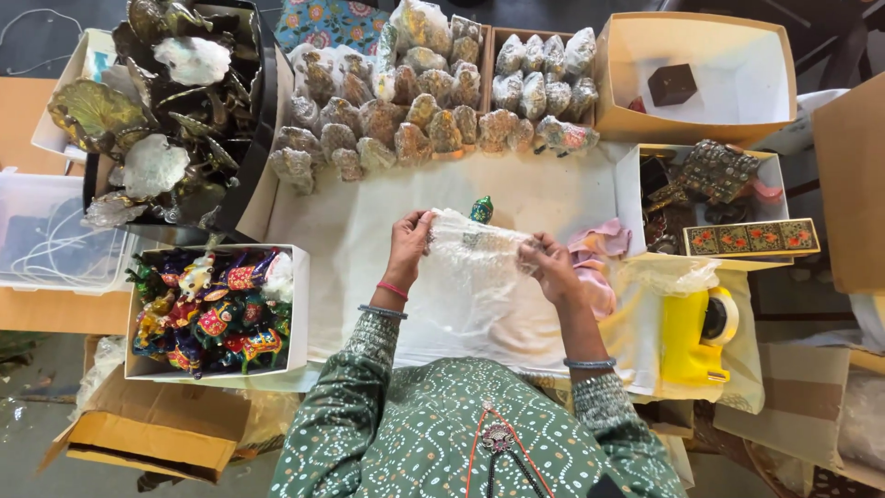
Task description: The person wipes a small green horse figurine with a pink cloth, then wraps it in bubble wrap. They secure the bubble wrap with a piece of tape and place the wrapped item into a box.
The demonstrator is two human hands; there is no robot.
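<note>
Both hands grip a sheet of bubble wrap (475, 242) at centre — left hand (410, 242) pinching its 9 o'clock edge, right hand (550, 267) its 3 o'clock edge. At 12 o'clock, a small green figurine (481, 209) stands unwrapped; beyond, wrapped bundles (415, 120) lie finished — colourful figurines (207, 309) at 9 o'clock remain.

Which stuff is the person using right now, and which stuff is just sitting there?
In use:
- left hand and right hand, holding up a sheet of bubble wrap
- small green figurine just behind the sheet
- white cloth under the work

Just lying about:
- wrapped bundles
- box of colourful animal figures
- yellow tape dispenser
- pink cloth
- brass leaf ornaments
</note>
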